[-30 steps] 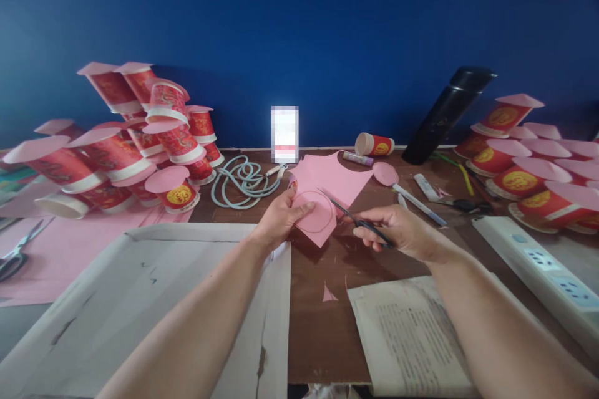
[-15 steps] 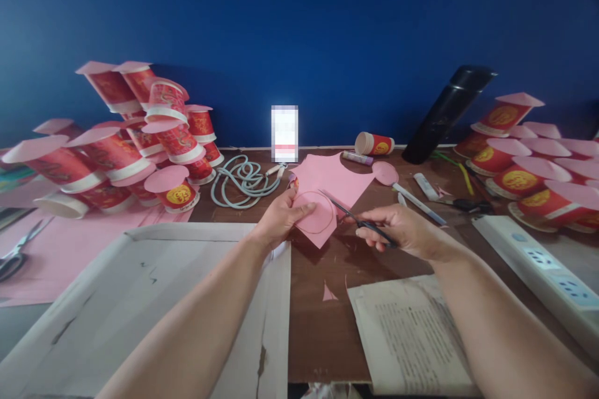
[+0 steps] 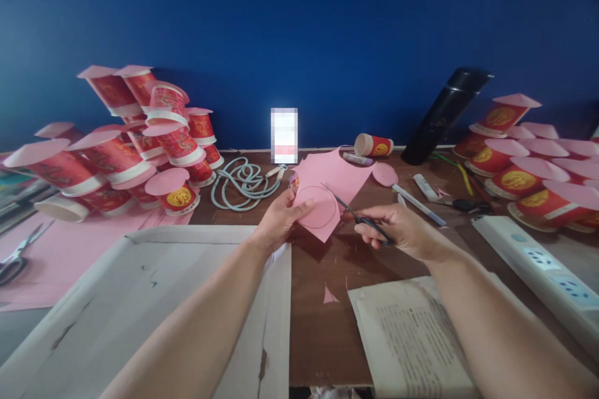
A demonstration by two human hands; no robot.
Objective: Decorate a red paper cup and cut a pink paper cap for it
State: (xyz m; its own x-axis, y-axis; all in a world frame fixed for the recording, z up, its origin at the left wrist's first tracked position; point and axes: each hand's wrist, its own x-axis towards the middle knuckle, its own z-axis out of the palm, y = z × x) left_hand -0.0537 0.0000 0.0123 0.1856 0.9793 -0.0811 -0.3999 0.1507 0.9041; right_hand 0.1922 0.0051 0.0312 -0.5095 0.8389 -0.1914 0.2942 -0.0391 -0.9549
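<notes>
My left hand (image 3: 282, 215) grips a sheet of pink paper (image 3: 322, 173) by its left edge, thumb on top. A drawn circle shows on the part nearest me, and the sheet's far side has curved cut-outs. In my right hand (image 3: 395, 227) is a pair of dark-handled scissors (image 3: 373, 225), my fingers in the handles. Their blades lie at the right edge of the circle, parted around the paper as far as I can see. A pink paper scrap (image 3: 330, 294) rests on the brown table (image 3: 318, 343) below.
Red paper cups (image 3: 178, 190) with pink paper tops are stacked at left, more cups (image 3: 519, 181) at right. Around lie a coiled cable (image 3: 243, 184), a lit phone (image 3: 284, 135), a black flask (image 3: 447, 115), a power strip (image 3: 538, 274), a booklet (image 3: 412, 336) and another pair of scissors (image 3: 19, 255).
The pink paper has turned slightly, its near corner shifting right and up. The scissors have moved a little along the circle's right side, still in my right hand.
</notes>
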